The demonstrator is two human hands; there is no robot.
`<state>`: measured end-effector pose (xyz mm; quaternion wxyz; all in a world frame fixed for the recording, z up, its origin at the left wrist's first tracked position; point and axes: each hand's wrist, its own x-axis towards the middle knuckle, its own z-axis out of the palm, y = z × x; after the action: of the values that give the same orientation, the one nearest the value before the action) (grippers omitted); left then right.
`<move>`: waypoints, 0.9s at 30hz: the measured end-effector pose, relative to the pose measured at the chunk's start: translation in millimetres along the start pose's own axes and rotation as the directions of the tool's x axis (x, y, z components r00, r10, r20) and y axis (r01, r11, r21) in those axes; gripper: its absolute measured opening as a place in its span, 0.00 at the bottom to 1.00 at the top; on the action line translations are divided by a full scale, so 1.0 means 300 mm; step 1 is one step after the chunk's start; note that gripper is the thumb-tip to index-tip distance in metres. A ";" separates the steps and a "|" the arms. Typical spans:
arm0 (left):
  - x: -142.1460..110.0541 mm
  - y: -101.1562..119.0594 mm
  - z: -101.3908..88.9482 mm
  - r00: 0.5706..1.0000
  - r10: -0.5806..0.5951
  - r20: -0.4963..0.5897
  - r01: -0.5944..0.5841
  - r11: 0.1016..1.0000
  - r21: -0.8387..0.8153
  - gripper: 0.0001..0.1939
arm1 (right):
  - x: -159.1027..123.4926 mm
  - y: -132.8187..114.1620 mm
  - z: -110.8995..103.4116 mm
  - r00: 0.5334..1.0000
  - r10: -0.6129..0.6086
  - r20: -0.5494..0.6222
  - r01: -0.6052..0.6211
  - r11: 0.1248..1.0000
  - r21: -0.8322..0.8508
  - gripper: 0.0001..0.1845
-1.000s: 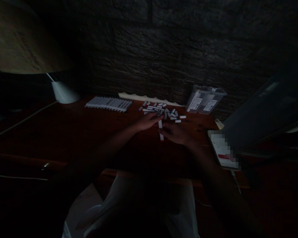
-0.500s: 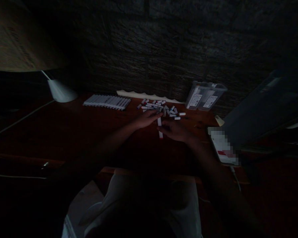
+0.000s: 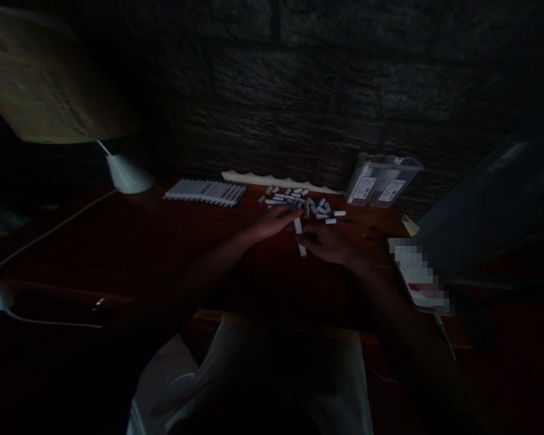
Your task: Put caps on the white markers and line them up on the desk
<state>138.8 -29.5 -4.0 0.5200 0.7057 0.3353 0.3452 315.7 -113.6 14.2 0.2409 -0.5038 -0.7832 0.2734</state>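
Observation:
Both hands meet at a white marker [image 3: 298, 226] with a red near tip, held at a slant over the wooden desk [image 3: 140, 241]. My left hand [image 3: 272, 222] is closed at the marker's far end, where its fingers partly hide a greyish cap. Around the middle of the marker, the fingers of my right hand [image 3: 327, 243] are closed from the right side. Just beyond the hands lies a loose pile of marker caps [image 3: 323, 208] and a few markers [image 3: 278, 201]. To the left, several white markers [image 3: 204, 191] lie side by side in a row.
Clear plastic cases [image 3: 383, 181] with labels stand against the dark brick wall [image 3: 263, 109]. A lamp [image 3: 129, 175] is at the back left, its cord [image 3: 49, 226] crossing the desk. A plugged-in phone [image 3: 412, 272] lies at the right, near a dark panel [image 3: 489, 199].
The view shifts slightly as the head moves. Both hands keep their hold on the marker, and its pose hardly differs. The pile and the row of markers look the same.

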 end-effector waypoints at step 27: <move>0.016 0.016 -0.052 0.944 -0.133 -0.302 0.021 0.938 -0.346 0.26 | -0.242 -0.139 0.077 0.997 -0.045 0.063 0.069 0.893 -0.446 0.15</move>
<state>129.0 -18.8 4.7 0.5850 0.5263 0.3790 0.4868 300.5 -199.1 17.7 0.1065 -0.5154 -0.8454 0.0915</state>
